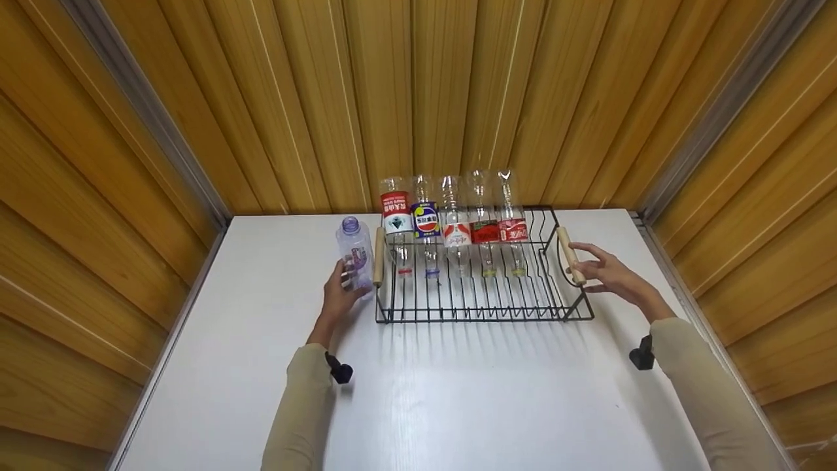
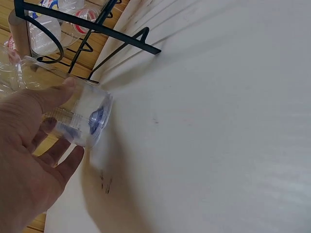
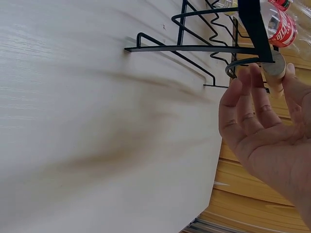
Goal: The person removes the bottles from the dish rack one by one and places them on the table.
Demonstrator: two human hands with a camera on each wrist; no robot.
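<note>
My left hand (image 1: 339, 288) grips a clear, purple-tinted plastic bottle (image 1: 353, 245) by its lower part, thumb on one side and fingers on the other. The bottle's open mouth points up and away; its base (image 2: 99, 119) shows in the left wrist view. It is just left of a black wire rack (image 1: 484, 320) with wooden handles. On the other side, my right hand (image 1: 611, 275) holds the rack's right wooden handle (image 1: 571, 255) between thumb and fingers. In the right wrist view, that handle's round end (image 3: 275, 67) sits between them.
Several clear labelled bottles stand in a row in the rack, necks low, among them one with a red-and-white label (image 1: 396, 212) and one with a blue label (image 1: 426, 219). The rack is on a white table (image 1: 471, 405). Wood-look panels (image 1: 458, 98) close off the back and sides.
</note>
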